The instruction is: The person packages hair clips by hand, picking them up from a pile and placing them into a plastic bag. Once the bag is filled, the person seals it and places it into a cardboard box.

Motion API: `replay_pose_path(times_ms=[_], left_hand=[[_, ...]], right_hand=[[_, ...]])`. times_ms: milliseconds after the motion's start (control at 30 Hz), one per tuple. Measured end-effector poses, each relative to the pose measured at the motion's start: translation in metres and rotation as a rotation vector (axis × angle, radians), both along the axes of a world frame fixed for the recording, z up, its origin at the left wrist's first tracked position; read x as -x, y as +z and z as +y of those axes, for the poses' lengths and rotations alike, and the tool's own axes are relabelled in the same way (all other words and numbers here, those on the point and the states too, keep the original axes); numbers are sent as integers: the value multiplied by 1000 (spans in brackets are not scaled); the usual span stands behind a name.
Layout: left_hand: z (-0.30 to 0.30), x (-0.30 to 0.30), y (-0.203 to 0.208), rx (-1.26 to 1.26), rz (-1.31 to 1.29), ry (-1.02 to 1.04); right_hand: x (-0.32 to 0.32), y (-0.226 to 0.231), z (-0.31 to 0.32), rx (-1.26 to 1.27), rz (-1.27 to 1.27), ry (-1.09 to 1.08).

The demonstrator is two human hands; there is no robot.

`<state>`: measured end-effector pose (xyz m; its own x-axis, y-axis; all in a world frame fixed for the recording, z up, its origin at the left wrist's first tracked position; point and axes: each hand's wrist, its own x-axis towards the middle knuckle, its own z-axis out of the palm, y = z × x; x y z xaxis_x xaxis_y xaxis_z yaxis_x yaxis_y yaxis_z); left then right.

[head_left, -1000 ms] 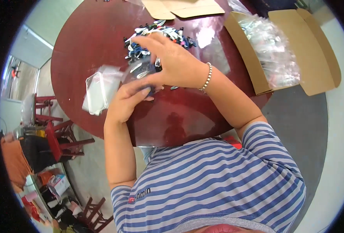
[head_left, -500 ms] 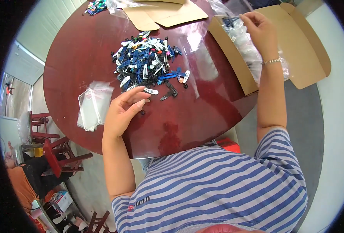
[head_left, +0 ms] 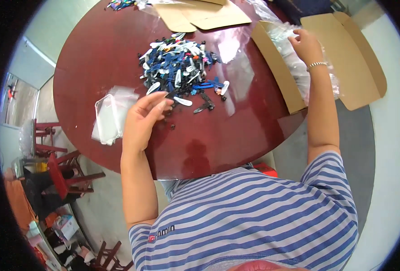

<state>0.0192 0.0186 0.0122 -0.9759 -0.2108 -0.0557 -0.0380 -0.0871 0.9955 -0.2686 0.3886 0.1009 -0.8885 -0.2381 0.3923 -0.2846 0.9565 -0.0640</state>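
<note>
On the round dark-red table lies a heap of hair clips (head_left: 177, 67), white, navy and black, with a few coloured bits among them. At its near left edge is my left hand (head_left: 146, 112), fingers curled, with what looks like a black hair clip (head_left: 170, 95) at the fingertips. Above the open cardboard box (head_left: 279, 67) at the right hovers my right hand (head_left: 307, 47). Its thumb and forefinger are apart, and I see nothing between them. Clear plastic bags (head_left: 294, 74) fill the box; their contents are hard to make out.
A stack of flat clear bags (head_left: 109, 119) lies left of my left hand. Some loose clips (head_left: 204, 105) lie near the heap. Another open carton (head_left: 200, 16) and a small colourful pile (head_left: 121, 4) are at the far side. Red wooden stools (head_left: 62, 176) and a seated person are at left.
My right hand has let go of a bag edge with dark contents at the box's far end and moved slightly nearer. My left hand has lifted slightly, a dark clip now showing at its fingertips.
</note>
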Motion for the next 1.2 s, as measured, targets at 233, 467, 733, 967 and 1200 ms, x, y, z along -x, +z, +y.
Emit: replay_pose_path(times_ms=[233,467,733,967,1200], left_hand=[[-21,2,-4,-288,375,726],[-42,0,-6,-371,521,982],[-44,2,-11,-412,456,987],[-50,2,-14,-503,381,957],[-49,8,-22,-396,277,776]], right_hand=[[-93,-3,-118,342,-34,710],[-177,-73,-254,86,-12,1440],[-181,-117,-325,-79,141,1391],[-173,-105,-320,56,150,1460],[-163,-90,-296,362,295,1418]])
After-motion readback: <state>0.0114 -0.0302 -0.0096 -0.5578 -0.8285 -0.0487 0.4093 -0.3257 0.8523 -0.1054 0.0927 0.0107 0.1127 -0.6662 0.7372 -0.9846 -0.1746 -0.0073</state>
